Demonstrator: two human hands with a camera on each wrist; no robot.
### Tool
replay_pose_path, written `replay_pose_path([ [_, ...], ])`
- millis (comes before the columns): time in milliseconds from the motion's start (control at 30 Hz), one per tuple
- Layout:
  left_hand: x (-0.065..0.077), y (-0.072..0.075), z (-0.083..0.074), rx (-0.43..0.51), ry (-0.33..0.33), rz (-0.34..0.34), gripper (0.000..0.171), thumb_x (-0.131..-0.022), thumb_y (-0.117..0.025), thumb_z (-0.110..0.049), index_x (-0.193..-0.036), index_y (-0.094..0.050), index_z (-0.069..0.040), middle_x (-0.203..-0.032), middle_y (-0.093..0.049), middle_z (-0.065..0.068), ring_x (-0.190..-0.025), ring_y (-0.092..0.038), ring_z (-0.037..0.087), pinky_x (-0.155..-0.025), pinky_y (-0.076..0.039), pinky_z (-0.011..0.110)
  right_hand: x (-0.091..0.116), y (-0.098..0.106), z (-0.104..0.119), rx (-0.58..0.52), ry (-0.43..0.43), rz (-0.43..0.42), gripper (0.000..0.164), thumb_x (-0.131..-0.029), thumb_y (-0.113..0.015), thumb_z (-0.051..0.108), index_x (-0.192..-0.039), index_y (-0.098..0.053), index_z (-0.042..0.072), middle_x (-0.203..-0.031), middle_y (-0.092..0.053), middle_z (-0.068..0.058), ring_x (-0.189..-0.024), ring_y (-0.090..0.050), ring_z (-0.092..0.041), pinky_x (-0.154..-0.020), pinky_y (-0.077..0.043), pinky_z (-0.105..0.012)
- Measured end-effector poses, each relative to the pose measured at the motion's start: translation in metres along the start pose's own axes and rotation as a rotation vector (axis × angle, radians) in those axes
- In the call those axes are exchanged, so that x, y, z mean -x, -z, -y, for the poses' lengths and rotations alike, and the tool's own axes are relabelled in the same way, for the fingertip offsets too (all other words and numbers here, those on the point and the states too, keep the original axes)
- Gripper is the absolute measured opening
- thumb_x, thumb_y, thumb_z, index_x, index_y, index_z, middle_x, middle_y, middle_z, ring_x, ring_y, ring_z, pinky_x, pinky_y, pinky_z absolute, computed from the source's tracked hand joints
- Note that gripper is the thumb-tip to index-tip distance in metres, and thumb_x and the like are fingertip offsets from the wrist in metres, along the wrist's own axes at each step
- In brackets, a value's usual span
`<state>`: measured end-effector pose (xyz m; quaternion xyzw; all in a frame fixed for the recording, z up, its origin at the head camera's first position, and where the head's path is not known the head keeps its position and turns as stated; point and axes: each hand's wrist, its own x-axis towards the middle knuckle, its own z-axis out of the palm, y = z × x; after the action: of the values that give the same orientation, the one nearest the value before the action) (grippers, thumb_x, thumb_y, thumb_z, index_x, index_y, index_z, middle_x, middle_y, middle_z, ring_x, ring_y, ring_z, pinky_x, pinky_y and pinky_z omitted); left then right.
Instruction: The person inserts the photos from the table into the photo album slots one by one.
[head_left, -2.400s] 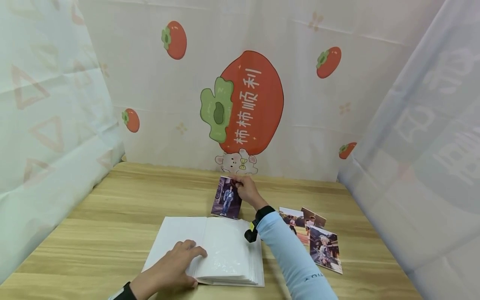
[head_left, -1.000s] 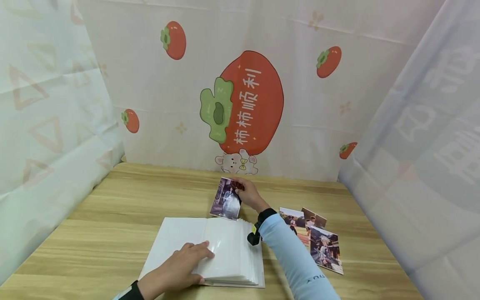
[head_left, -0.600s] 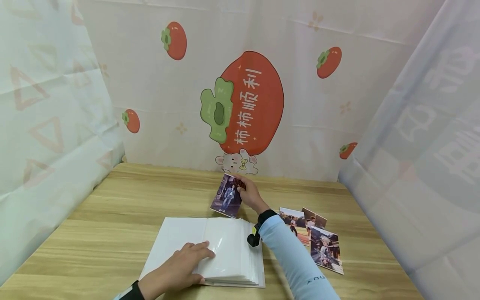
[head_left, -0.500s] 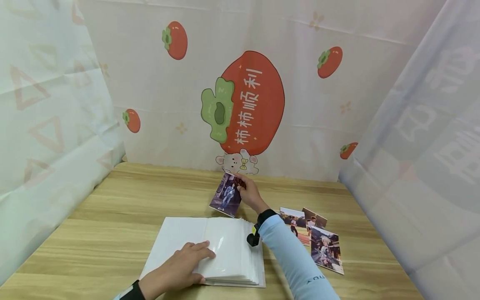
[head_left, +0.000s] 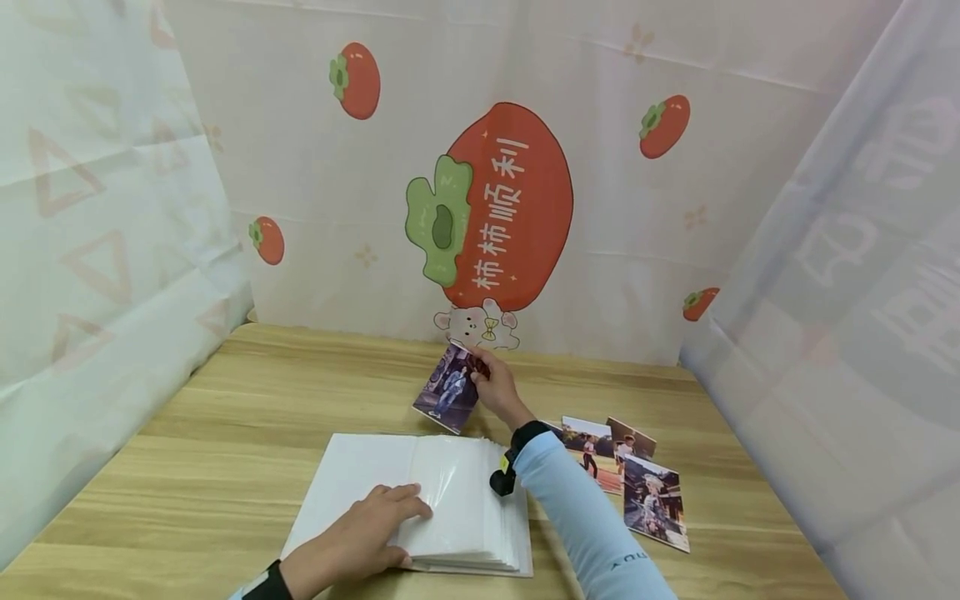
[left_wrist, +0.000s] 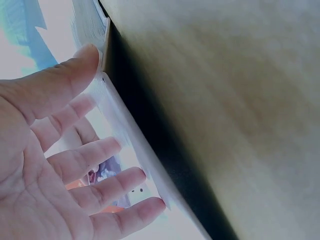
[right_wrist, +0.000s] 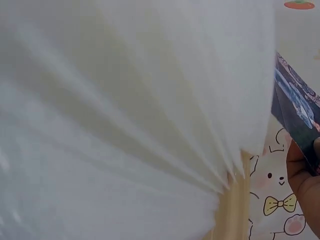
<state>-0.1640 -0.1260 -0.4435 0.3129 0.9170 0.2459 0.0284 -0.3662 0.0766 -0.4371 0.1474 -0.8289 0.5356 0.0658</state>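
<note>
An open photo album (head_left: 465,467) with clear sleeve pages lies on the table. My left hand (head_left: 360,533) rests across its fold, fingertips on the top sleeve and thumb by the near edge. In the left wrist view, the fingers (left_wrist: 107,190) are spread and slightly bent. Just beyond the album's far edge, my right hand (head_left: 497,387) pinches a photo (head_left: 448,387) by its upper right corner. The picture shows a figure in blue and is held tilted. The right wrist view catches this photo (right_wrist: 297,100) at its right side, behind white fanned sleeves (right_wrist: 125,125).
Several more photos lie to the right of the album: one with a running track (head_left: 588,446), a brownish one (head_left: 630,437), and one of a light-haired figure (head_left: 654,500). A white curtain (head_left: 315,167) with persimmon prints stands behind the wooden table (head_left: 225,433).
The photo in my right hand has tilted, its lower end swinging left and up. My left hand has slid slightly right onto the sleeve page and since stayed there.
</note>
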Motion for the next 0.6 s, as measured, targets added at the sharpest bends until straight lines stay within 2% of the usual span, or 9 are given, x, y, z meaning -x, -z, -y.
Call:
replay_pose_path([
  [167, 0.0015, -0.0007, 0.0002, -0.003, -0.007, -0.008, 0.042, -0.067, -0.080, -0.021, -0.106, -0.064, -0.014, -0.126, -0.052, 0.019, -0.102, -0.050, 0.038, -0.066, -0.044, 0.055, 0.0011, -0.0039, 0.0003, -0.044, -0.038, -0.002, 0.047, -0.090, -0.050, -0.009, -0.132, -0.053, 0.011, -0.132, -0.048, -0.015, -0.116, -0.047, -0.029, -0.089, -0.043, -0.042],
  [367, 0.0022, -0.0006, 0.0010, -0.005, -0.013, -0.018, 0.042, -0.068, -0.080, -0.021, -0.106, -0.063, -0.015, -0.126, -0.052, 0.019, -0.103, -0.049, 0.038, -0.066, -0.044, 0.056, 0.0003, -0.0039, -0.0025, -0.013, -0.080, 0.031, 0.046, -0.090, -0.050, -0.007, -0.131, -0.053, 0.013, -0.132, -0.048, -0.012, -0.117, -0.045, -0.028, -0.091, -0.041, -0.042],
  [600, 0.0014, -0.0003, 0.0013, -0.006, -0.012, -0.012, 0.041, -0.068, -0.080, -0.021, -0.105, -0.064, -0.015, -0.125, -0.053, 0.020, -0.102, -0.050, 0.038, -0.066, -0.045, 0.054, -0.0001, -0.0064, -0.0013, 0.006, -0.039, 0.007, 0.045, -0.090, -0.052, -0.007, -0.131, -0.053, 0.011, -0.130, -0.049, -0.015, -0.114, -0.048, -0.028, -0.089, -0.043, -0.041],
])
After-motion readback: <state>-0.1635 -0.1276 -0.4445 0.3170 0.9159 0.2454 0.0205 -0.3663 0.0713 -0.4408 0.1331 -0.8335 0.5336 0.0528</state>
